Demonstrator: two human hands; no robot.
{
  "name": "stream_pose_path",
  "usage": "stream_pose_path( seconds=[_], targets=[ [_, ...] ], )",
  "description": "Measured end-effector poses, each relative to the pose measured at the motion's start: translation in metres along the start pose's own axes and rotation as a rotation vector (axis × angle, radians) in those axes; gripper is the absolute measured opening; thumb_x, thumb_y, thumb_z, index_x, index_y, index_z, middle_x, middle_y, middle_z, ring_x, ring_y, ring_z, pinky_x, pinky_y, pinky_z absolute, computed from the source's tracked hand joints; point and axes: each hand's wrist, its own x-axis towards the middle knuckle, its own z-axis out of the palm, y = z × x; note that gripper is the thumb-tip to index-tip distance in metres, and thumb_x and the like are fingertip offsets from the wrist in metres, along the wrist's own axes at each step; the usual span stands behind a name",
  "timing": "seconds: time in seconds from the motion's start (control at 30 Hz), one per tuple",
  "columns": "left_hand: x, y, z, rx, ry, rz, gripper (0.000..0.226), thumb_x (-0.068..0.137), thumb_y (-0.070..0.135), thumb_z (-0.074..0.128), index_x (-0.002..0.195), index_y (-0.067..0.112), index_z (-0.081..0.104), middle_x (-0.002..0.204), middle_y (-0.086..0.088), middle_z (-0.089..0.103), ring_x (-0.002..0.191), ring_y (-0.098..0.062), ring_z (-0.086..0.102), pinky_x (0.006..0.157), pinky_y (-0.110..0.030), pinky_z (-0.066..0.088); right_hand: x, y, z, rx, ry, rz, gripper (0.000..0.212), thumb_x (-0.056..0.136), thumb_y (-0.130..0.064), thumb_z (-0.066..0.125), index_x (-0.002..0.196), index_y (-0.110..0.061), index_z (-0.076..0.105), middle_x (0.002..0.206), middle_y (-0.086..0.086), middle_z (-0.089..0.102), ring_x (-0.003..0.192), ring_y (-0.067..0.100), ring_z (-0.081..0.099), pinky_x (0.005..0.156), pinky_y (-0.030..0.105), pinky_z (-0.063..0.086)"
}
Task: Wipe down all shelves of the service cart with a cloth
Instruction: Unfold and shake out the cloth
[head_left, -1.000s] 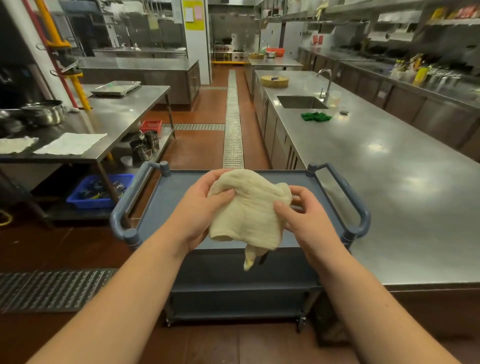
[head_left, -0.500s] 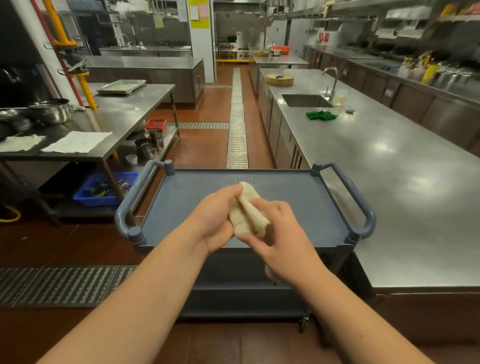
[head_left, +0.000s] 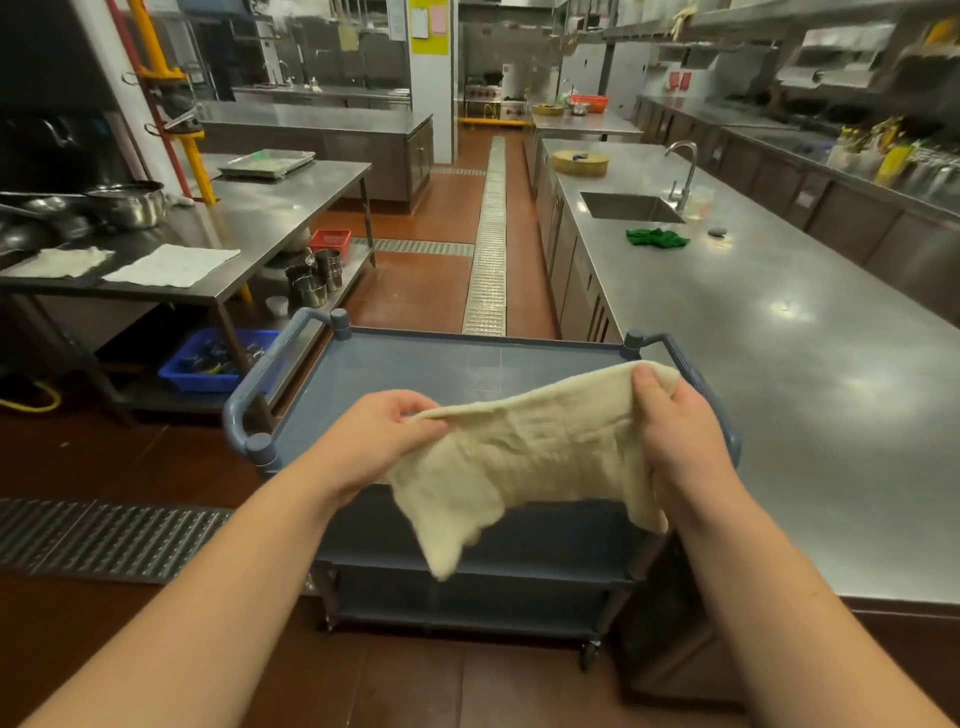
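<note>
A cream cloth (head_left: 524, 457) hangs spread out in the air above the near edge of the grey-blue service cart (head_left: 447, 364). My left hand (head_left: 374, 441) pinches the cloth's left top corner. My right hand (head_left: 675, 431) grips its right top corner, slightly higher. The cloth's lower edge droops in front of the cart's top shelf and hides part of it. The cart's top shelf is bare, with handles on both sides. Two lower shelves (head_left: 467, 597) show beneath, partly in shadow.
A long steel counter (head_left: 779, 364) with a sink (head_left: 628, 206) and a green rag (head_left: 655, 238) runs along the cart's right side. A steel table (head_left: 249, 228) with cloths, pots and a blue crate underneath stands at the left. A floor drain grate (head_left: 488, 249) runs up the aisle ahead.
The cloth was bunched between both hands close together. My hands have moved apart, the right one up and to the right, and the cloth is now stretched open between them.
</note>
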Motion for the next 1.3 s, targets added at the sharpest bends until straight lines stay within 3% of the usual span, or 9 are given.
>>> stream_pose_path(
  seconds=[0.17,0.37,0.47,0.63,0.77,0.87,0.97,1.1,1.3],
  targets=[
    [-0.009,-0.014,-0.005,0.103,0.137,0.025,0.012,0.088,0.038,0.063,0.086,0.029,0.071,0.082,0.01,0.072,0.077,-0.003,0.067,0.067,-0.025,0.052,0.018,0.017,-0.008,-0.14,-0.143,0.007,0.025,0.102,-0.042,0.051,0.104,-0.023,0.068,0.103,-0.001,0.069,0.099,0.018,0.063,0.077,0.036,0.051],
    [-0.029,-0.051,-0.024,0.158,0.356,-0.109,0.015,0.086,0.04,0.065,0.079,0.028,0.071,0.076,0.009,0.071,0.073,-0.002,0.063,0.064,-0.024,0.046,0.019,0.041,0.033,-0.146,-0.349,0.071,0.023,0.103,-0.039,0.049,0.103,-0.026,0.068,0.103,-0.003,0.072,0.097,0.014,0.069,0.075,0.032,0.057],
    [-0.043,-0.081,-0.046,0.214,0.438,-0.175,0.019,0.091,0.037,0.057,0.081,0.025,0.068,0.079,0.007,0.069,0.077,-0.009,0.063,0.068,-0.032,0.048,0.016,0.051,0.071,-0.186,-0.486,0.09,0.026,0.104,-0.039,0.049,0.109,-0.024,0.069,0.106,-0.001,0.074,0.102,0.02,0.07,0.085,0.043,0.059],
    [-0.078,-0.143,-0.097,0.287,0.454,-0.25,0.024,0.1,0.03,0.042,0.082,0.02,0.055,0.081,0.002,0.06,0.075,-0.014,0.053,0.064,-0.027,0.04,0.006,0.067,0.151,-0.356,-0.771,0.06,0.033,0.104,-0.046,0.045,0.116,-0.026,0.068,0.11,-0.002,0.072,0.104,0.019,0.068,0.09,0.051,0.058],
    [-0.109,-0.202,-0.147,0.114,0.452,-0.401,0.03,0.101,0.04,0.034,0.086,0.017,0.047,0.085,-0.004,0.05,0.079,-0.021,0.055,0.063,-0.036,0.059,-0.017,0.085,0.234,-0.486,-0.92,-0.005,0.037,0.101,-0.052,0.046,0.111,-0.026,0.07,0.107,-0.003,0.075,0.102,0.02,0.069,0.096,0.051,0.054],
    [-0.133,-0.24,-0.195,0.128,0.532,-0.375,0.028,0.101,0.04,0.033,0.083,0.024,0.048,0.085,-0.006,0.054,0.081,-0.026,0.057,0.069,-0.038,0.057,-0.046,0.095,0.301,-0.427,-0.953,0.02,0.036,0.1,-0.053,0.048,0.111,-0.027,0.07,0.107,-0.008,0.075,0.104,0.018,0.069,0.094,0.044,0.053],
    [-0.158,-0.269,-0.249,0.162,0.546,-0.362,0.025,0.101,0.035,0.037,0.084,0.024,0.051,0.084,-0.008,0.057,0.075,-0.022,0.054,0.066,-0.033,0.041,-0.079,0.1,0.366,-0.4,-0.977,-0.01,0.033,0.1,-0.055,0.048,0.109,-0.034,0.071,0.105,-0.009,0.074,0.101,0.016,0.068,0.089,0.04,0.053],
    [-0.179,-0.301,-0.309,0.056,0.539,-0.386,0.021,0.099,0.037,0.043,0.089,0.029,0.059,0.089,0.002,0.063,0.084,-0.015,0.058,0.074,-0.034,0.047,-0.124,0.096,0.445,-0.416,-1.054,-0.059,0.027,0.104,-0.047,0.044,0.106,-0.037,0.068,0.098,-0.013,0.071,0.092,0.012,0.065,0.08,0.032,0.049],
    [-0.176,-0.337,-0.371,0.082,0.547,-0.421,0.016,0.097,0.033,0.047,0.094,0.026,0.061,0.088,0.004,0.062,0.082,-0.012,0.057,0.069,-0.027,0.045,-0.169,0.076,0.544,-0.356,-1.094,-0.205,0.021,0.104,-0.037,0.049,0.104,-0.041,0.069,0.102,-0.018,0.072,0.099,-0.003,0.065,0.089,0.025,0.048]
  ],
)
